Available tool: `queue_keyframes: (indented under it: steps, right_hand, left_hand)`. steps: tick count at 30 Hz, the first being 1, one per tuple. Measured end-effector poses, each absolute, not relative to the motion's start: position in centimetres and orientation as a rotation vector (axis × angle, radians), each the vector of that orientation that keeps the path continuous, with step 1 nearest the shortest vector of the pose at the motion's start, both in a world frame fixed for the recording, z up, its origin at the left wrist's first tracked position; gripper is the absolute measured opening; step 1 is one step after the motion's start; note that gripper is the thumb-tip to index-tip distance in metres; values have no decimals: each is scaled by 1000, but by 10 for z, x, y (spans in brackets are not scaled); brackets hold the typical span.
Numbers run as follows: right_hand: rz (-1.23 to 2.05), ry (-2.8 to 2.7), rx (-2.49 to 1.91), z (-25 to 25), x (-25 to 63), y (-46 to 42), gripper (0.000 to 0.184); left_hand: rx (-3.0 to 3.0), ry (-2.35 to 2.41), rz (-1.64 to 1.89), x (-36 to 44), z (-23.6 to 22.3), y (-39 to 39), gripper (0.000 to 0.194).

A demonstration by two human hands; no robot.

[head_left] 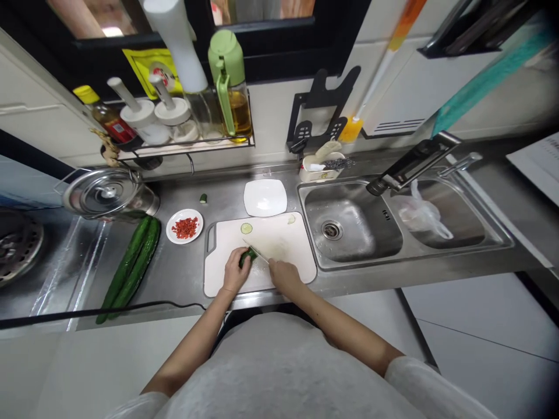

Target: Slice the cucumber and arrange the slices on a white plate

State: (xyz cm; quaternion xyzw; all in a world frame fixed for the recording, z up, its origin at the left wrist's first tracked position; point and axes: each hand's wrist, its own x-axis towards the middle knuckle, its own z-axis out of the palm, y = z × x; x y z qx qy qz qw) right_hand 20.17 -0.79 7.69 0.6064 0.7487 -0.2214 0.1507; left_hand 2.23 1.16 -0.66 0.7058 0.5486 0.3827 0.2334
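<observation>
The left hand curls its fingers over a cucumber piece, partly hiding it, toward nine o'clock on the cutting board. At the piece's four o'clock, the right hand grips a knife, handle concealed; its thin blade seems to touch the piece.

Readable text: none | dark bottle: red label, too small | yellow packet: print too small

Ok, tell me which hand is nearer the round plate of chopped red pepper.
Left. The left hand, on a cucumber piece, is to the right of the round plate; the right hand, holding the knife, is farther right.
</observation>
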Motion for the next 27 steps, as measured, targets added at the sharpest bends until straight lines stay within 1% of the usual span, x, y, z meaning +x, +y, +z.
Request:
queue_keyframes:
  steps: [7,10,16,21,23,27]
  right_hand:
    - [-407,2235,1836,88,237,-12,41]
    - [-316,2285,1845,86,249,-14,46]
    - [-246,2353,1856,83,258,-15,46]
    - [-263,2385,1837,85,261,-14,47]
    - [-250,2404,1821,84,263,-14,47]
    - [-207,2419,1797,81,265,-16,45]
  left_hand:
    - [1699,1668,1151,24,8,16,27]
    - [1773,1668,1140,26,25,25,27]
    - [2188,1519,790,35,50,45,28]
    - [2239,1448,573,40,50,53,25]
    - [2218,1419,535,41,49,54,24]
    - [2154,1378,567,47,51,54,18]
